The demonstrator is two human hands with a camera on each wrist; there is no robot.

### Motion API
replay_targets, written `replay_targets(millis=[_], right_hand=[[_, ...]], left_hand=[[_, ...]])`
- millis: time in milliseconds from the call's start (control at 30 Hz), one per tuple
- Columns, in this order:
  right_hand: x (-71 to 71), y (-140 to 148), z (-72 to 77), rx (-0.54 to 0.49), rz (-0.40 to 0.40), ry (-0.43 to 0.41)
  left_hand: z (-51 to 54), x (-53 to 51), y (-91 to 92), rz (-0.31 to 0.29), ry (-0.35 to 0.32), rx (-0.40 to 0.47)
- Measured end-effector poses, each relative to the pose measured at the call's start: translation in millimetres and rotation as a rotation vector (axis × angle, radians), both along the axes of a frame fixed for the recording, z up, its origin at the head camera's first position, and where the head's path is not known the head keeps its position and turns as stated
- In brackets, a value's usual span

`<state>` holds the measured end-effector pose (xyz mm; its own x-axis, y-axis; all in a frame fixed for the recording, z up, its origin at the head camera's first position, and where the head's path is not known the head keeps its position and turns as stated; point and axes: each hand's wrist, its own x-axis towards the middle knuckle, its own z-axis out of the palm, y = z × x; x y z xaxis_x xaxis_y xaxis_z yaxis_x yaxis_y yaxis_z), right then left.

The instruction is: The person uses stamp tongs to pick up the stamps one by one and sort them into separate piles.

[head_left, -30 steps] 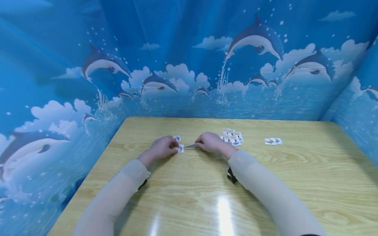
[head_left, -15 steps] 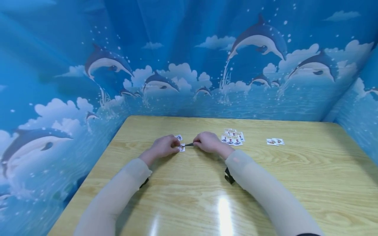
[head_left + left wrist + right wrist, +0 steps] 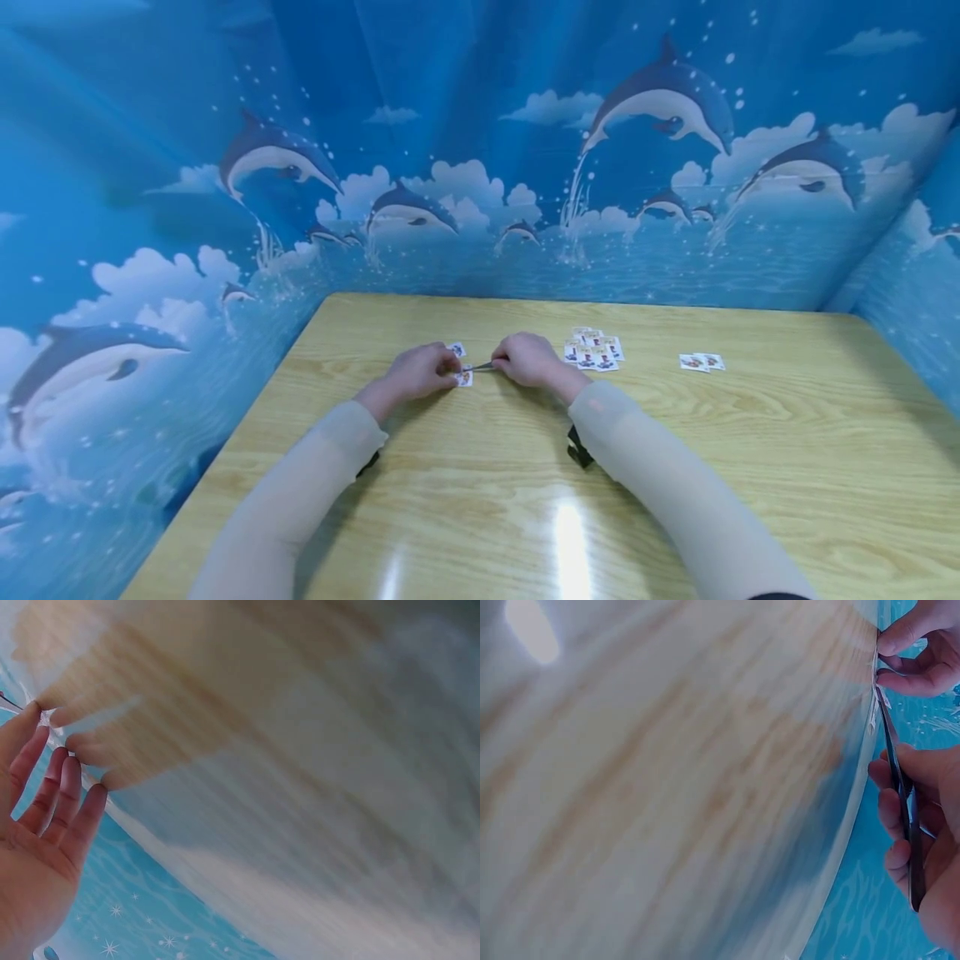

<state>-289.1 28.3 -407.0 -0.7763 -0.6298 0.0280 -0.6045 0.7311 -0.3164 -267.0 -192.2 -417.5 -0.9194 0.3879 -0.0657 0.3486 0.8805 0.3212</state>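
My right hand (image 3: 527, 360) grips dark metal tweezers (image 3: 904, 802), their tips pointing left over a small white picture card (image 3: 465, 378). This card lies on the wooden table, its left part beside my left fingertips. My left hand (image 3: 418, 372) rests thumb and fingertips on the tabletop at the card's edge; in the left wrist view its fingers (image 3: 69, 791) are spread and nearly straight. Just behind it lies a second small card (image 3: 456, 349). Whether the tweezers pinch the card or only touch it is too small to tell.
A cluster of overlapping picture cards (image 3: 594, 350) lies right of my right hand. Farther right are a few more overlapping cards (image 3: 702, 362). A blue dolphin-print curtain (image 3: 480, 200) rises behind the table (image 3: 480, 517) and along its sides.
My right hand has shifted slightly left, bringing the tweezer tips farther over the card. The left hand stays at the card. The head view has turned a little.
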Motion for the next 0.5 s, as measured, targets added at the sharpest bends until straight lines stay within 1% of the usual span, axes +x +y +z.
replay_targets(millis=[133,200,267,367,433,500], right_hand=[[1.3,6,2.3,-0.019,-0.015,-0.005],[2.7,12,3.9,-0.035,-0.023,-0.008],[4.9,20,5.7,-0.058,-0.031,-0.013],[11.1,36,9.4,-0.095,-0.041,-0.01],[17.8,49,12.4,-0.125,-0.041,-0.005],[26.2,61,15.6,-0.148,-0.037,0.003]], left_hand=[[2.9,1.1,1.5,-0.017,0.0,0.013],[5.2,3.7,3.1,-0.021,0.001,0.033],[8.1,7.8,5.6,-0.036,0.014,0.059],[12.3,15.5,11.4,-0.084,0.051,0.094],[14.0,20.3,17.0,-0.139,0.085,0.099],[15.2,24.9,23.8,-0.181,0.096,0.092]])
